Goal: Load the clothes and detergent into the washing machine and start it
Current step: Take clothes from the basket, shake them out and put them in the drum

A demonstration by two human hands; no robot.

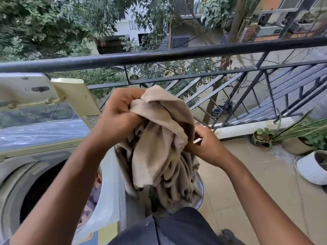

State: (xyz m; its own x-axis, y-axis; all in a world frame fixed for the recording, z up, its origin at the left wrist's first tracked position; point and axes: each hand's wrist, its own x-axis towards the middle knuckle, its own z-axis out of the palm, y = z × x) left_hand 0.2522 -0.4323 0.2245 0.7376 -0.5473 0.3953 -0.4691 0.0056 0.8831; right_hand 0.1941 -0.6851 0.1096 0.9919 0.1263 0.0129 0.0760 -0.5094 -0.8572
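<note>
Off to the left of my left hand sits the cream front-loading washing machine (23, 174), its round dark drum opening (40, 190) facing me and its yellowed top flap (35, 91) raised behind it. My left hand (115, 117) is up in front of me with its fingers clenched into the top of a crumpled beige cloth garment (159, 144), gripping a bunched fold. The garment hangs down between my two hands, and its lower folds drop into a pale laundry basket (113, 174) just below them, beside the machine's opening. My right hand (203, 145) is lower and to the right of the cloth, its fingers curled round the garment's edge and pinching it; a small white strip (197, 140) shows at its fingertips, though I cannot tell what it is. Beyond my hands runs the black metal balcony railing (177, 53), and to the right of my right hand potted green plants (300, 137) stand on the tiled floor (256, 174).
</note>
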